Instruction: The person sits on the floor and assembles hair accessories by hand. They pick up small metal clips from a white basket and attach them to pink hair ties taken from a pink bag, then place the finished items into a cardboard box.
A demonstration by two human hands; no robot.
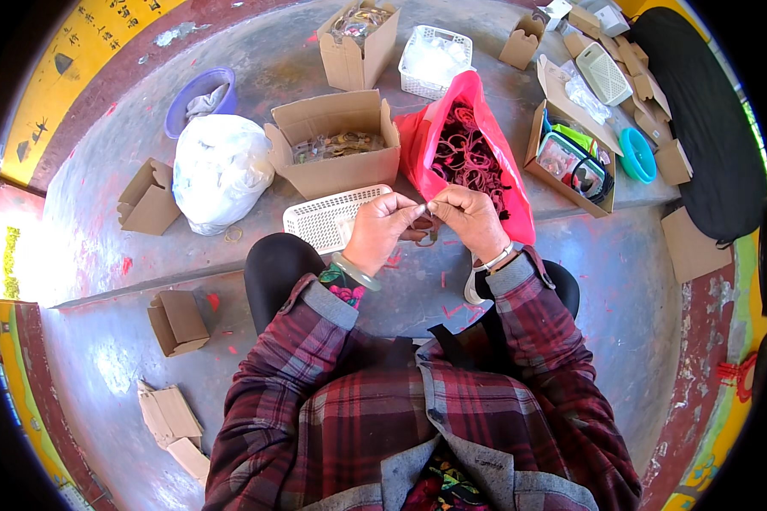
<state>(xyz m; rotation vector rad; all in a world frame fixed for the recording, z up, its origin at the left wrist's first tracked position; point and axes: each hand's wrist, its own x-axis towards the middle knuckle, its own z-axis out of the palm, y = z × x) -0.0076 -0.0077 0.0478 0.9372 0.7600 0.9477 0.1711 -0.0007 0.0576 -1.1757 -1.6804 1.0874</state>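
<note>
My left hand [378, 232] and my right hand [471, 222] meet in front of me, thumbs and fingertips pinched together. Between them is a thin cord [429, 242], with a small loop hanging below the fingers; the pinched part is hidden. Just beyond my right hand stands an open pink-red bag [503, 157] full of tangled dark and pink cord loops [469, 152]. Beside my left hand lies a white perforated basket [315, 220], partly covered by that hand.
An open cardboard box [337, 180] of small wrapped pieces stands beyond the basket, near a stuffed white plastic bag [217, 175] and a purple basin [177, 115]. At right are a box of mixed items [601, 204] and a turquoise basin [637, 155]. A floor step edge [145, 279] crosses leftward.
</note>
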